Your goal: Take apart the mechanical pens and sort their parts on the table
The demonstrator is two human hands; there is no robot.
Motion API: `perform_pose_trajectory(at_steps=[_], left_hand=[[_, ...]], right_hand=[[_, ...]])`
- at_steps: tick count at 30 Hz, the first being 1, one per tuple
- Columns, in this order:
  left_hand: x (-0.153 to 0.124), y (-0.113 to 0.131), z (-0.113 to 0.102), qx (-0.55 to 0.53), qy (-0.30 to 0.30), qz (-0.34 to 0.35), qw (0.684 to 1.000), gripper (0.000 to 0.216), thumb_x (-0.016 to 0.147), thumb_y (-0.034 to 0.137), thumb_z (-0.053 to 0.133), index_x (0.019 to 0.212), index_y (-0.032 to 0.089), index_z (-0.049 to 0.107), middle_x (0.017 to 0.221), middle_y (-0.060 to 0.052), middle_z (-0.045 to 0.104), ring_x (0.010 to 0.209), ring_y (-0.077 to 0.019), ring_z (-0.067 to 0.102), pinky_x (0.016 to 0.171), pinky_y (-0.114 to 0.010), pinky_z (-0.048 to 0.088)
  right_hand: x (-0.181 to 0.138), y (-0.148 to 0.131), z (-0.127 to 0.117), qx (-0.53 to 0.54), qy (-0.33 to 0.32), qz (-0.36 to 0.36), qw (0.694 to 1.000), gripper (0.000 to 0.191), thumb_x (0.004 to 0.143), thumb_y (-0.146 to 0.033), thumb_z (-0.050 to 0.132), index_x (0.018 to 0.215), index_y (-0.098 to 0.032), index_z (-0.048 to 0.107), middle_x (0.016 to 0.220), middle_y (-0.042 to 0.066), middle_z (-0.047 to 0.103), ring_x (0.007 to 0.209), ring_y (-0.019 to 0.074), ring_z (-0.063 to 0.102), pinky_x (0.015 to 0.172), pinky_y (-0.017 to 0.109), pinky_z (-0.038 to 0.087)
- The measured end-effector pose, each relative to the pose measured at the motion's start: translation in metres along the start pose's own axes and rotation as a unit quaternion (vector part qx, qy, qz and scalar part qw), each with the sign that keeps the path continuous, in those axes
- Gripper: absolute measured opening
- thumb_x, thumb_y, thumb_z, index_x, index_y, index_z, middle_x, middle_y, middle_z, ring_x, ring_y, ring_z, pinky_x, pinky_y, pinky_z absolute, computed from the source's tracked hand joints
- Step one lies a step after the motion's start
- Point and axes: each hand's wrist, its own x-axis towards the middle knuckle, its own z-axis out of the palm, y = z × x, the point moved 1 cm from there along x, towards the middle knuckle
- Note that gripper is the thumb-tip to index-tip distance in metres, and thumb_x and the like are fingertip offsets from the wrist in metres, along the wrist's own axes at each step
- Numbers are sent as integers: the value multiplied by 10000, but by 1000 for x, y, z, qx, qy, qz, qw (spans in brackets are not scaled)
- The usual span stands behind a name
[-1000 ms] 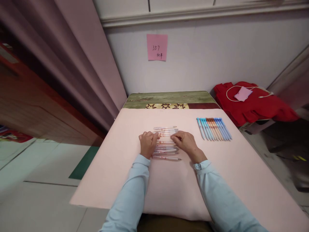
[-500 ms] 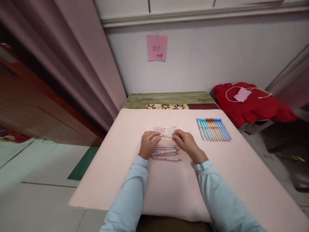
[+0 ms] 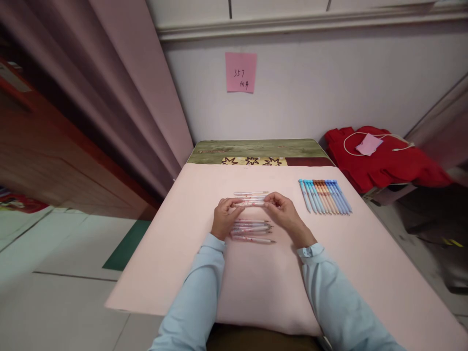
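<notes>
Holding a small set of white, red-printed pens (image 3: 251, 202) crosswise above a pink-covered worktop (image 3: 179, 263), gripped at both ends.
By left hand (image 3: 223, 218): pinched nearly closed, thumb against fingers, on the 9 o'clock ends.
By right hand (image 3: 285, 214): likewise pinched, on the 3 o'clock ends; exact count in grip not legible.
Clock read from held set.
Lying just beyond, at 12 o'clock: at least one further white pen (image 3: 250, 193).
Lying near, at 6 o'clock: loose batch of similar pens (image 3: 252, 227), with single pen (image 3: 253, 239) slightly apart on near side.
Lying well apart, at 3 o'clock: neat row of coloured pens (image 3: 325, 197), turquoise, brown-topped peach, then blue, tips toward near edge.
Fixed to wall (image 3: 292, 97), at 12 o'clock: pink note (image 3: 241, 73), handwritten "357".
Beyond worktop, between 2 and 3 o'clock: red cloth (image 3: 383, 170), bearing pink paper slip (image 3: 369, 145).
</notes>
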Motion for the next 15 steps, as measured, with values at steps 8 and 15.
perform_pose_trajectory(at_steps=[8,15], left_hand=[[-1,0,2,-38,-7,-19,999,165,825,382,706,845,223,748,810,-35,693,766,-170,611,729,-315,499],[-1,0,1,-46,-27,-22,998,174,840,384,682,860,225,751,821,-34,698,782,-175,614,739,-321,503]], right_hand=[[-2,-4,-8,-124,24,-2,992,350,871,-503,592,966,-190,717,664,-11,586,617,140,491,570,248,360],[1,-1,-12,-70,28,34,997,376,831,-541,622,778,-175,686,596,-22,550,549,126,454,516,242,332]])
